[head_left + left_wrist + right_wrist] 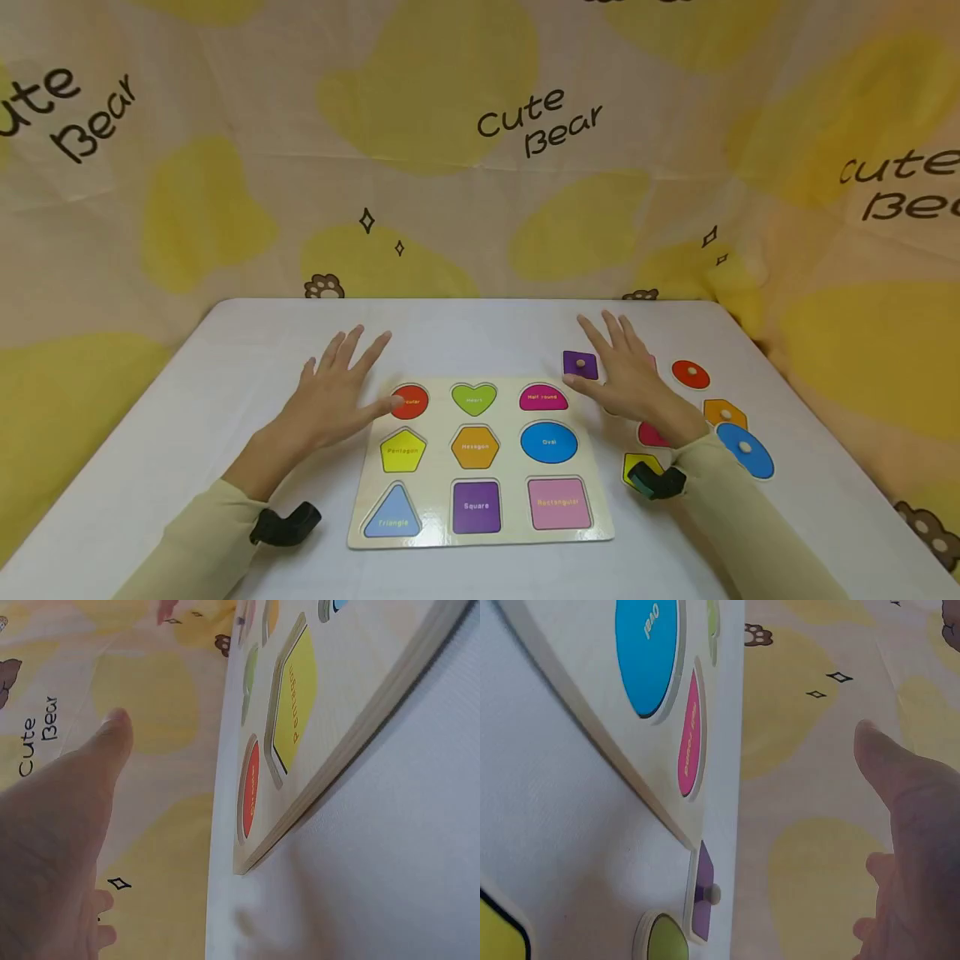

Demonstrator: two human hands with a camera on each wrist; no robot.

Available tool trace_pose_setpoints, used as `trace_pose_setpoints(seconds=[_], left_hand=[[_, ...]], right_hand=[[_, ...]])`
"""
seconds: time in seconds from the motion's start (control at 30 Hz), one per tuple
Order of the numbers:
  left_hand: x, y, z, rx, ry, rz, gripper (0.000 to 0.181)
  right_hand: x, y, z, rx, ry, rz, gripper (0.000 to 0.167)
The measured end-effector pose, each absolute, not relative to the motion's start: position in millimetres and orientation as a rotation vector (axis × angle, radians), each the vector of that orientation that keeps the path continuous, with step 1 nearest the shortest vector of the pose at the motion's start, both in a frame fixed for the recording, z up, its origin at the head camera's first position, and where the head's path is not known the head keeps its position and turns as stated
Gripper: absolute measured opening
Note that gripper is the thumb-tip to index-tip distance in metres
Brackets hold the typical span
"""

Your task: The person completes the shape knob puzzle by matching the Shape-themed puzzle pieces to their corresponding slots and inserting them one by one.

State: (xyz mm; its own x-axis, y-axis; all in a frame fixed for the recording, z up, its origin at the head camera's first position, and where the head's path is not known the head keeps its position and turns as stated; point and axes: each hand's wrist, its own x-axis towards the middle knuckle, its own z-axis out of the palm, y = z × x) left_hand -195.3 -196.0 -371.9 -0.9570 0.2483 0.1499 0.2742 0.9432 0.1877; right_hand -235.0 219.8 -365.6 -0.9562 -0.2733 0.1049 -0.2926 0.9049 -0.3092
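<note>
A wooden shape puzzle board (438,483) lies flat on the white table, its recesses coloured and labelled. My left hand (330,404) hovers with spread fingers at the board's far left corner, its thumb overlapping the red circle recess (412,403) in the head view. The left wrist view shows that thumb raised above the table. My right hand (626,371) is spread above the loose knobbed pieces right of the board, holding nothing. Nearest its thumb is the purple square piece (573,361). In the right wrist view, a green piece (667,941) lies beside that square.
Right of the board lie a red circle piece (690,374), an orange hexagon piece (725,412), a blue oval piece (746,451) and a yellow pentagon piece (637,463). The right arm partly covers a red-pink piece (651,435). A printed cloth (450,200) hangs behind the table.
</note>
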Motion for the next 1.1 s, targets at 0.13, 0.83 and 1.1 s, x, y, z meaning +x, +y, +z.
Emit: trace_pose_setpoints(seconds=[0.13, 0.83, 1.1], left_hand=[[-198.2, -200.4, -375.5, -0.454, -3.018, -0.356, 0.098], [-199.3, -220.4, -374.6, -0.651, -3.344, -0.737, 0.115], [-197.2, -219.0, -377.7, -0.585, -3.365, -0.603, 0.112]], right_hand=[[-235.0, 228.6, -368.3, 0.425, -3.026, 0.532, 0.099], [-247.5, 280.1, -358.4, 0.350, -3.032, 0.765, 0.090], [-251.1, 301.3, -359.6, 0.377, -3.058, 0.855, 0.078]])
